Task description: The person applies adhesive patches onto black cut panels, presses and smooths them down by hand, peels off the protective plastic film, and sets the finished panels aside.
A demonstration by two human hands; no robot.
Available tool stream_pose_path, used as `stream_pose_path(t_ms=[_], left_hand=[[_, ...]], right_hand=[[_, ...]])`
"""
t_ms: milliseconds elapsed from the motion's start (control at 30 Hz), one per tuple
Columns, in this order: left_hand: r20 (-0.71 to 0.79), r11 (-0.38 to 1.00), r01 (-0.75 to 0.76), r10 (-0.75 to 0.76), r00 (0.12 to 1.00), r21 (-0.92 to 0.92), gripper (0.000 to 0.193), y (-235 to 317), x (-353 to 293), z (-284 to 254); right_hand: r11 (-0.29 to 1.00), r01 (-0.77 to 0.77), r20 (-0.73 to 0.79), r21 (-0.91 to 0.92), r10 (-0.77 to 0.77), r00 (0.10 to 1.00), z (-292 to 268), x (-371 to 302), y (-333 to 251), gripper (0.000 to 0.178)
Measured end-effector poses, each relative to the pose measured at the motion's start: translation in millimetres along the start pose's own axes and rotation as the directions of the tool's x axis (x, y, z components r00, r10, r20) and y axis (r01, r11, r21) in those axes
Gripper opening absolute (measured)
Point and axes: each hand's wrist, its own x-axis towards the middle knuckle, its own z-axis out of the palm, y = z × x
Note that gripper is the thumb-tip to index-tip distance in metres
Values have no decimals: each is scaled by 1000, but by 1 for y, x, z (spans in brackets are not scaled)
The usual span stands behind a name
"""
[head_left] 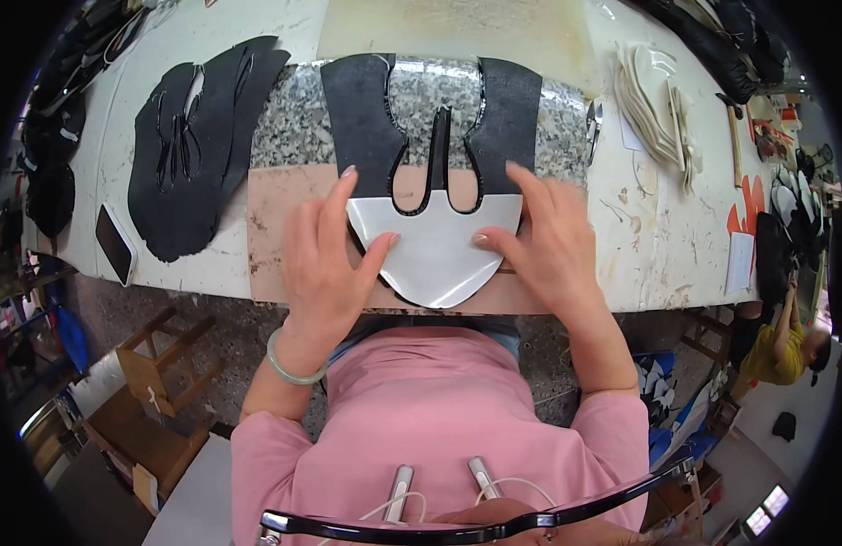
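Observation:
A black shoe-upper piece [510, 114] lies spread in front of me, with two long openings and a narrow tongue between them. Over its near end sits a smooth white toe-shaped piece [436, 255]. My left hand [325, 237] rests at its left edge, thumb tip on the white surface and index fingertip by the black material. On the opposite edge, my right hand [553, 237] mirrors this, its thumb also touching the white piece. Both hands have fingers stretched and spread. Beneath lie a speckled granite slab [293, 118] and a pinkish board [268, 237].
Black cut pieces [184, 223] are stacked at left, near a phone [117, 244]. A small metal tool [594, 118] and layered cream pieces [646, 100] lie right. Wooden stools [152, 373] stand below left. A person in yellow [777, 350] is at far right.

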Motion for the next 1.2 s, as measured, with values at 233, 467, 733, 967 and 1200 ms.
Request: stream_pose_path(t_ms=[233, 467, 733, 967, 1200], left_hand=[[317, 819, -505, 419, 851, 273, 41, -19, -21, 13], [348, 863, -430, 330, 877, 265, 41, -16, -17, -3], [526, 783, -587, 417, 741, 205, 51, -19, -49, 0], [510, 790, -578, 419, 751, 204, 60, -28, -22, -14], [382, 858, -420, 296, 875, 297, 81, -20, -17, -6]], right_hand=[[800, 552, 273, -236, -491, 827, 30, -24, -7, 60], [751, 656, 426, -77, -570, 702, 9, -53, 12, 70], [783, 546, 334, -298, -450, 828, 3, -11, 30, 90], [809, 417, 192, -414, -370, 909, 8, -19, 15, 86], [725, 661, 313, -194, -593, 742, 30, -49, -2, 64]])
